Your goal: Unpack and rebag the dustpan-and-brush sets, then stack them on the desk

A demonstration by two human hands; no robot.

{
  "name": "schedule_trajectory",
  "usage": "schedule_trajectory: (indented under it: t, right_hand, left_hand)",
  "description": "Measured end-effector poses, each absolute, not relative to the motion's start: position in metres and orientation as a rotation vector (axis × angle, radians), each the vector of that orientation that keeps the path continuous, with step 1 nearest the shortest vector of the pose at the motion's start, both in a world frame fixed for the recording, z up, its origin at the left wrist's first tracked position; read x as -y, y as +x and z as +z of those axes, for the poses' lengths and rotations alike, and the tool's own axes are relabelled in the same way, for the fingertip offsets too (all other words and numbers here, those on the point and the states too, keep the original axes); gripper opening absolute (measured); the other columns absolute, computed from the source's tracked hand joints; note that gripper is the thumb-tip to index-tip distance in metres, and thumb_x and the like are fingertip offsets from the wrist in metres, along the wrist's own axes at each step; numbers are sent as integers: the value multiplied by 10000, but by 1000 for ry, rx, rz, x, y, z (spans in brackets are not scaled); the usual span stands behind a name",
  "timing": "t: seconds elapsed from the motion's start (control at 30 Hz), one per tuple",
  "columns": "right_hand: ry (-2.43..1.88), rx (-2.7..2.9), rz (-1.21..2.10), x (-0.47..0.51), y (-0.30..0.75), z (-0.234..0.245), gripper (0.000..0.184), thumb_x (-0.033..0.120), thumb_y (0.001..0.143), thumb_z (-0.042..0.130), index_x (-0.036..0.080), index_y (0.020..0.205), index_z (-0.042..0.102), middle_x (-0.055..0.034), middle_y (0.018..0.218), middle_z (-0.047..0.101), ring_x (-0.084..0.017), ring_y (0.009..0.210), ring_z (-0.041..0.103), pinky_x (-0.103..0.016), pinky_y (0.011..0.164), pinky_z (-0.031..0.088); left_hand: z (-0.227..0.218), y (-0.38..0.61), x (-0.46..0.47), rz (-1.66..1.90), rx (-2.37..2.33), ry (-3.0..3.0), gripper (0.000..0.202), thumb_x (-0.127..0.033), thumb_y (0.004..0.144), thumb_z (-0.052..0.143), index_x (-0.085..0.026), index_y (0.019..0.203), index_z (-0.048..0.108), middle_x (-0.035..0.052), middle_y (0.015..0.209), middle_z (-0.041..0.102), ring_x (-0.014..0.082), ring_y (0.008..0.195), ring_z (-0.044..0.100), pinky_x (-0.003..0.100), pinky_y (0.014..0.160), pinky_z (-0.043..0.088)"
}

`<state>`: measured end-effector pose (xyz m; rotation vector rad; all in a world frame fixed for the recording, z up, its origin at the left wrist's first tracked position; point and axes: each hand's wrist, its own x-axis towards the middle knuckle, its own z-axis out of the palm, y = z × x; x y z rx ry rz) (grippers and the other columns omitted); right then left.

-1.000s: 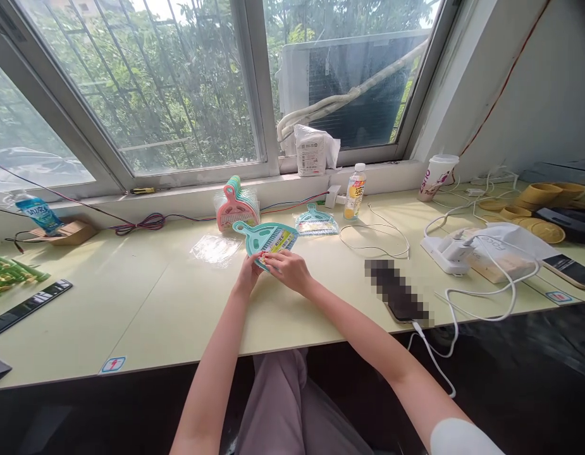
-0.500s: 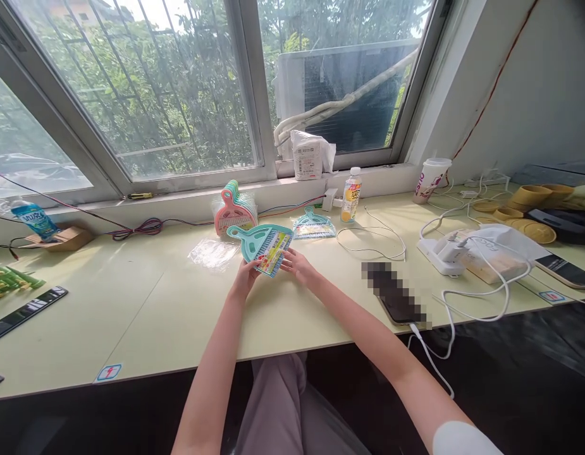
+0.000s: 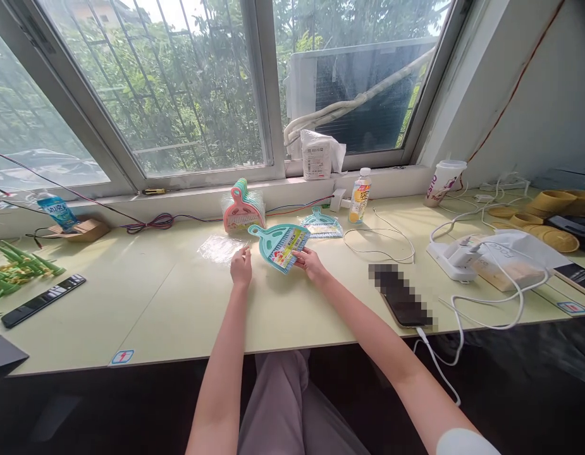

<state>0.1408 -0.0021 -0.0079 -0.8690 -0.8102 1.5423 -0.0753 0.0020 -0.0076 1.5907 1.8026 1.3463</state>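
My right hand grips a teal mini dustpan and brush set by its lower right edge. The set is tilted above the table, its ring handle pointing up left; a printed label covers part of it. My left hand is apart from the set, just to its left, with loosely bent fingers and nothing visible in them. Beside its fingertips lies a clear plastic bag. Behind stands a stack of similar sets, a pink one in front. Another teal set in clear wrap lies behind the held one.
A drink bottle and a thin white cable stand and lie right of the sets. Farther right are a phone, a power strip and a paper cup. At left are a blue bottle and a black phone.
My left hand has let go of the dustpan and brush set and moved slightly left of it. My right hand still holds the set. The whole view has shifted a little.
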Motion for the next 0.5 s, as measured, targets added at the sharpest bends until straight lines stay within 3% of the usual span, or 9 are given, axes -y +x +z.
schedule_trajectory:
  t: [0.1,0.2,0.27,0.37,0.5]
  right_hand:
    - [-868,812,1517,-1,145,-11,161,120,759,640,164,912,612,-54,948,722,-177,807,702,-327,806,582]
    - [-870,817,1507,-3,148,-12,172,128,755,647,164,920,613,-56,942,723,-182,802,703,-327,796,585]
    - [-885,824,1504,-3,148,-11,173,129,753,650,165,917,612,-54,929,725,-183,798,703,-328,792,587]
    - [-907,847,1502,-4,149,-11,168,134,750,656,167,909,613,-54,918,726,-188,799,703,-335,781,591]
    - [-918,870,1511,-5,149,-11,182,162,739,687,168,908,619,-55,917,728,-194,810,703,-335,758,596]
  left_hand:
    - [-16,-85,-4,1316,-2120,1937,426,-163,824,451,-168,1236,562,159,1385,447,318,1325,327,500,1079,253]
    - [-22,-92,-6,1177,-2143,2138,516,-39,792,383,-163,1267,545,150,1434,403,279,1382,257,478,1129,159]
    - [-24,-95,-7,1069,-2155,2143,559,-19,792,351,-148,1313,507,174,1383,460,284,1354,319,478,1115,196]
    - [-26,-99,-8,876,-2213,2054,551,-49,816,339,-138,1340,484,204,1201,586,323,1171,512,484,991,364]
    - [-24,-101,-8,813,-2299,2057,456,-62,803,401,-191,1189,606,151,1025,640,297,962,595,431,866,452]
